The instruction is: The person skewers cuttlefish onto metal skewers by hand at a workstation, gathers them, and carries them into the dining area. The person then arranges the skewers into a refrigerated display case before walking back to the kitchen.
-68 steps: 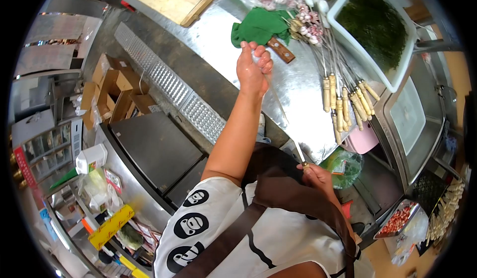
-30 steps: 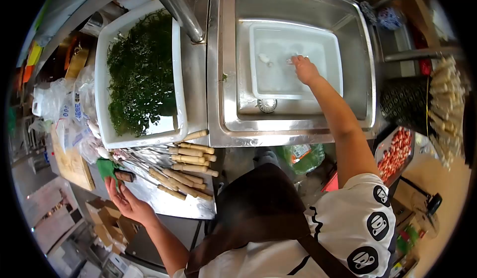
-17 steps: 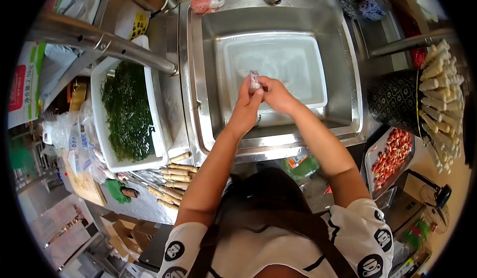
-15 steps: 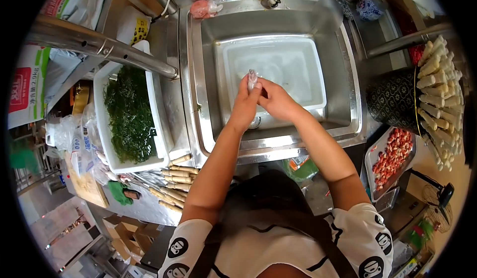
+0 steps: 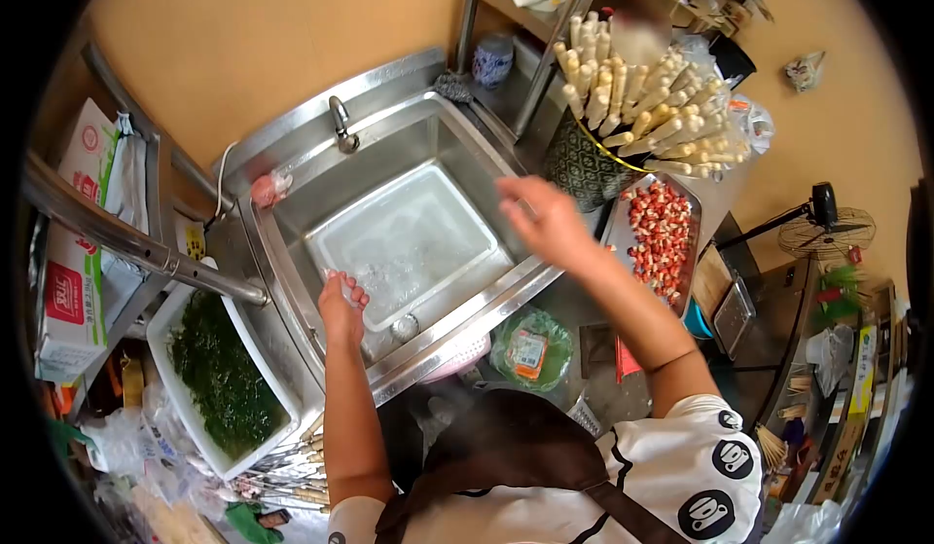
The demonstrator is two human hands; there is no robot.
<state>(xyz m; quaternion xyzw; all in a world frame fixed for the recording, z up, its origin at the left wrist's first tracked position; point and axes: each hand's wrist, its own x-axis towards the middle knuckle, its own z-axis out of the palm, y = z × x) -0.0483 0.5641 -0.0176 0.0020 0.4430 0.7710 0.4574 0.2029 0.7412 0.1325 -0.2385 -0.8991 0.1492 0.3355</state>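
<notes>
My left hand (image 5: 342, 306) is at the front left of the steel sink (image 5: 443, 130), over its rim, with the fingers curled in. What those fingers hold, if anything, cannot be made out. Raised above the sink's right edge is my right hand (image 5: 547, 221), its fingers apart and slightly blurred, with nothing seen in it. A white plastic tub (image 5: 409, 237) with rippling water stands inside the sink, between and beyond my hands. Nearest to my right hand is a black patterned bucket (image 5: 589, 164) packed with pale-handled skewers (image 5: 662, 106).
On the left sits a white bin (image 5: 248, 344) of dark green seaweed-like strands in liquid. A metal tray (image 5: 662, 237) of red and white pieces lies to the right. The faucet (image 5: 342, 126) is at the back; a fan (image 5: 827, 228) stands far right.
My hands were together over the tub around something pale and translucent; now they are apart, left hand toward the front left, right hand toward the skewer bucket. The view has turned right.
</notes>
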